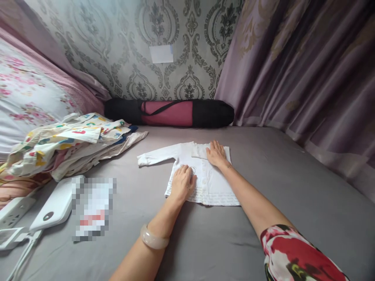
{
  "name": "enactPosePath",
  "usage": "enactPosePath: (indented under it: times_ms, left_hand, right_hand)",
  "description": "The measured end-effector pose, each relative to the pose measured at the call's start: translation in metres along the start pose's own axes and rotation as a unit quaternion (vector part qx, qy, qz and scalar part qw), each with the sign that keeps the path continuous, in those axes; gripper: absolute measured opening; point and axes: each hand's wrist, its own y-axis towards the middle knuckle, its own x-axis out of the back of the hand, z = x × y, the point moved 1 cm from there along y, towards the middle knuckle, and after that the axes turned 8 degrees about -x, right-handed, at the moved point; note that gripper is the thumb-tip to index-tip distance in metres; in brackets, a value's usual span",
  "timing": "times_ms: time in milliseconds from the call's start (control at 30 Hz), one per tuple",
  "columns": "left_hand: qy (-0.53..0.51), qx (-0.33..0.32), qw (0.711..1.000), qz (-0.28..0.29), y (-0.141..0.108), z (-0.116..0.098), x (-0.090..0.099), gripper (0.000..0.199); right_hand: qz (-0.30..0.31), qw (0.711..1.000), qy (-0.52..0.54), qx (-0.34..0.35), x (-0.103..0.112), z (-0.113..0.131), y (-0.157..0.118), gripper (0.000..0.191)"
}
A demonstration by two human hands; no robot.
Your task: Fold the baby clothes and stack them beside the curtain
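A small white long-sleeved shirt (216, 181) lies spread on the grey sheet (125, 234). Its left sleeve stretches out to the left, while the right sleeve is folded inward across the upper chest. My right hand (216, 153) lies on that folded sleeve near the shoulder, fingers extended and pointing away from me. On the lower left part of the shirt front rests my left hand (184, 182), palm down with its thumb apart from the fingers. Neither hand grips anything. Small print runs along the shirt's bottom hem.
Patterned clothes (73, 140) are piled at the left. Nearer are a white power bank (57, 205), a power strip (16, 210), cables and a blurred packet (95, 208). A black and maroon bag (172, 113) lies along the wall; purple curtains (278, 70) hang at the right.
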Motion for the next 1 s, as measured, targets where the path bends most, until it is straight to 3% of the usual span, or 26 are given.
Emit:
enactPosePath:
  times_ms: [167,400,567,767,900,1000]
  left_hand:
    - [-0.026,0.028,0.999,-0.005,0.004,0.001,0.005,0.011]
    - [-0.014,0.071,0.997,-0.027,0.008,0.005,0.007,0.013]
    - [-0.005,0.081,0.996,-0.026,0.008,0.003,0.007,0.011]
    - [0.005,0.093,0.996,-0.001,0.008,0.007,0.005,0.012]
    - [-0.001,0.091,0.996,0.01,0.01,0.01,0.002,0.024]
    - [-0.016,0.074,0.997,0.026,0.008,0.013,-0.002,0.027]
  right_hand:
    - [0.042,0.99,0.017,0.131,-0.006,0.041,-0.012,0.061]
    - [0.085,0.987,-0.018,0.133,-0.016,0.047,-0.006,0.063]
    - [0.11,0.985,-0.062,0.12,0.003,0.063,-0.002,0.058]
    - [0.044,0.977,-0.05,0.204,0.037,0.13,-0.017,0.039]
    - [0.115,0.949,-0.003,0.292,0.039,0.188,-0.033,0.035]
    - [0.151,0.935,0.018,0.321,0.029,0.225,-0.046,0.033]
